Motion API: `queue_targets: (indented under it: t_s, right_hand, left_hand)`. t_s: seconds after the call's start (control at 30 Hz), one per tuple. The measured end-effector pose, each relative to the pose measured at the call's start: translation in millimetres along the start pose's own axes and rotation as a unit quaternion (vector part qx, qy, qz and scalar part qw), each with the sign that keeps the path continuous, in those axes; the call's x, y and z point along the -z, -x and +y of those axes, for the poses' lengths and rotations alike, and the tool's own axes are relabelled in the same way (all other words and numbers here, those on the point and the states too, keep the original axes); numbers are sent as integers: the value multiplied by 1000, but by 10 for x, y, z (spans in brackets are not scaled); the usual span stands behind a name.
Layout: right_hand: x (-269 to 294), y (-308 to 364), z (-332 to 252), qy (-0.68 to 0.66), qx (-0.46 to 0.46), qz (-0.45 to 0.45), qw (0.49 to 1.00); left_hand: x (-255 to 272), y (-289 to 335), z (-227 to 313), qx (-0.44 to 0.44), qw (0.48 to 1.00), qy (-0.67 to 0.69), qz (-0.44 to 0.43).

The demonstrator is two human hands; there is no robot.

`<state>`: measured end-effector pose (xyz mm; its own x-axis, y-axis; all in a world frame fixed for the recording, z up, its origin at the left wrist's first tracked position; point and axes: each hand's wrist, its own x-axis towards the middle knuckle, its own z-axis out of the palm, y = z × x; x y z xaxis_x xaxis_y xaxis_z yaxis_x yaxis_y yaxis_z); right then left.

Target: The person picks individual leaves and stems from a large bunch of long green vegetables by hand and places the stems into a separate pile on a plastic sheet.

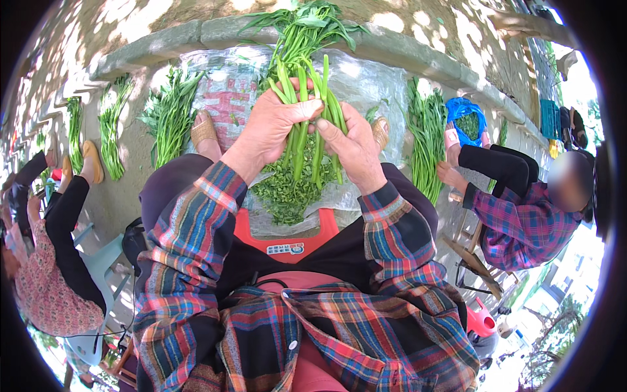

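Between my knees, both hands hold thick green water spinach stems upright, side by side. My left hand (269, 127) is closed around one cluster of stems (300, 150), its thumb pressed across them. Close against it, my right hand (356, 145) grips the other stems (318, 163) between thumb and fingers. Below the stems lies a heap of small loose green leaves (287, 199). Just beyond my hands a leafy bunch of water spinach (304, 32) rests across the far edge of the clear plastic sheet (366, 78). Some fingers are hidden behind the stems.
Bunches of greens lie left (173, 114) and right (426, 140) of the sheet. A stone curb (228, 31) runs behind. Under me is a red stool (287, 247). A seated person (522, 225) at right handles greens beside a blue bag (465, 108); another person (59, 281) sits left.
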<state>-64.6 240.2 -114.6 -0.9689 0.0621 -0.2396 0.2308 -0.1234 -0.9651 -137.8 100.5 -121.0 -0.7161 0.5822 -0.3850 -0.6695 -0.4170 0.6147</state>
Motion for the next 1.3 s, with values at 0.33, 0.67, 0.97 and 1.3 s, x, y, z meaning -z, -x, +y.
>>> queue_targets:
  t_s: [0.33,0.67,0.97,1.3]
  right_hand:
    - [92,-5,-83,-81,0,30,996]
    - [275,-7,-116,-177,15,92,980]
    - [81,-15,-40,-98,-16,55,994]
    - [-53,-6,-55,-110,-32,49,992]
  left_hand:
    - [100,10,190,-22,1000,10,-9]
    - [201,159,511,-74,997,-24,16]
    - [-98,106,35,-61,996,-63,-12]
    - [-86,7,-119,-121,982,-146,15]
